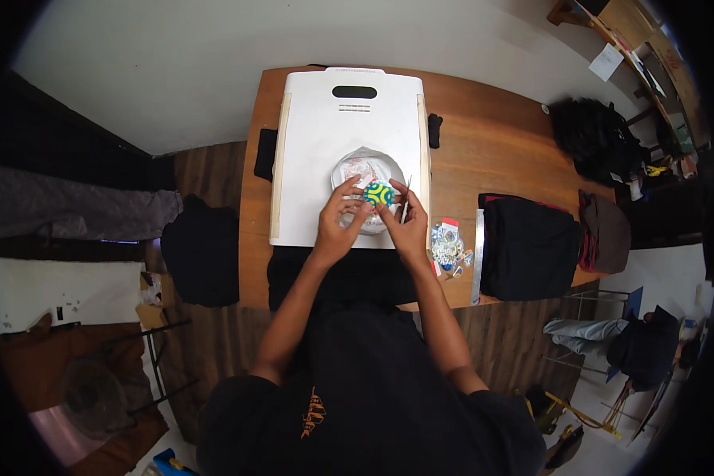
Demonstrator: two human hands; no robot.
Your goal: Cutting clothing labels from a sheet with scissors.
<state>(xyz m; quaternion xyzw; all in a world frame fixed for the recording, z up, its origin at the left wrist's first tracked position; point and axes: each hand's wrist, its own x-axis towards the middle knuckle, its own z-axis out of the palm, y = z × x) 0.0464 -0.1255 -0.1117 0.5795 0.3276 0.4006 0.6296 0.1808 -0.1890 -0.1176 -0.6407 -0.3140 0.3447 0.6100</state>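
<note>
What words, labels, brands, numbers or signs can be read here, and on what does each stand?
No text is sharp enough to quote.
Reddish marks inside the round white container: too small and blurred.
Yellow-blue patterned piece: no lettering discernible.
Orange print on the black shirt: no words legible.
White sheet, upper right: too small to read.

Wooden table (pixel 484 151). White board (pixel 309 151) lies under left hand (pixel 343 218) and right hand (pixel 407 224). Right of the right hand: small shiny pieces (pixel 447 247), close by; then metal strip (pixel 478 258), folded black cloth (pixel 529 247) and, farthest, folded brown cloth (pixel 605 230).
</note>
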